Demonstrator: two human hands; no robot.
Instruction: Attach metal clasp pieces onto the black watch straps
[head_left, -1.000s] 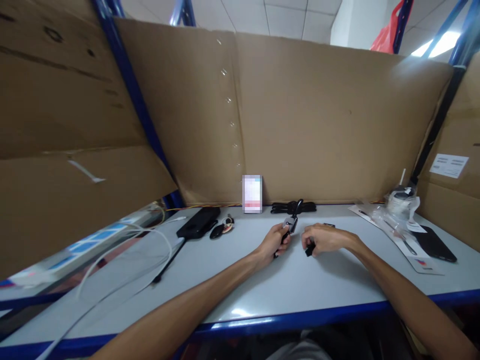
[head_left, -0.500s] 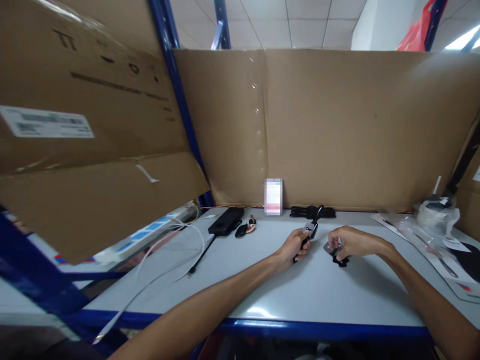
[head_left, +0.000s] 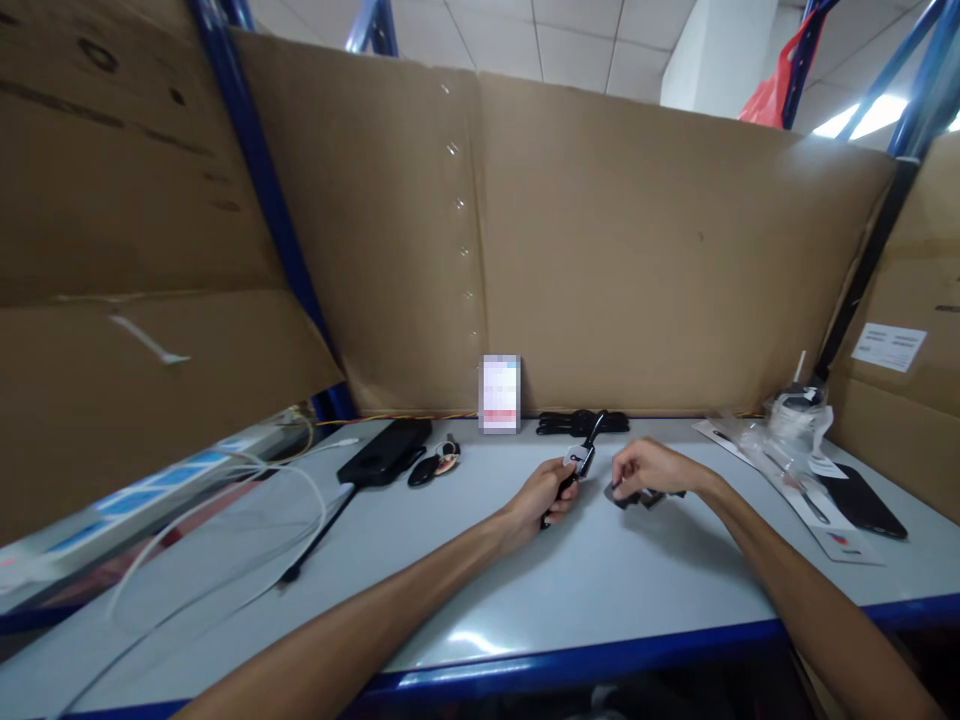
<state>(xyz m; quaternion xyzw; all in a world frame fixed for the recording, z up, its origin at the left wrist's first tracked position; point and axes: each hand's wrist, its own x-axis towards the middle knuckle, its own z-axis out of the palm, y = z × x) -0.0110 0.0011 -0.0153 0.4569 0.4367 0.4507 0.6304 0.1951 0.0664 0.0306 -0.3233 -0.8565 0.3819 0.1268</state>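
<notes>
My left hand point(head_left: 551, 492) is wrapped round a black-and-silver hand tool point(head_left: 577, 459). Its grey head and a thin, shiny black end stick up past my fingers, while the black handle is mostly hidden in the grip. To its right, my right hand point(head_left: 654, 466) pinches a small dark grey and black piece point(head_left: 625, 498) just over or on the tabletop. The fingers cover much of that piece, so its kind cannot be made out. A gap separates the two hands.
On the white tabletop point(head_left: 480, 590) lie a black power bank point(head_left: 386, 452), keys point(head_left: 426, 470), white cables point(head_left: 324, 500) and a coiled black cable point(head_left: 555, 424). A phone point(head_left: 499, 392) leans against cardboard. Packaged utensils point(head_left: 814, 500) and a black phone point(head_left: 862, 500) lie right.
The view has turned to the right. My right hand has rotated, and the dark piece now points toward the left hand. My left hand keeps its hold on the tool.
</notes>
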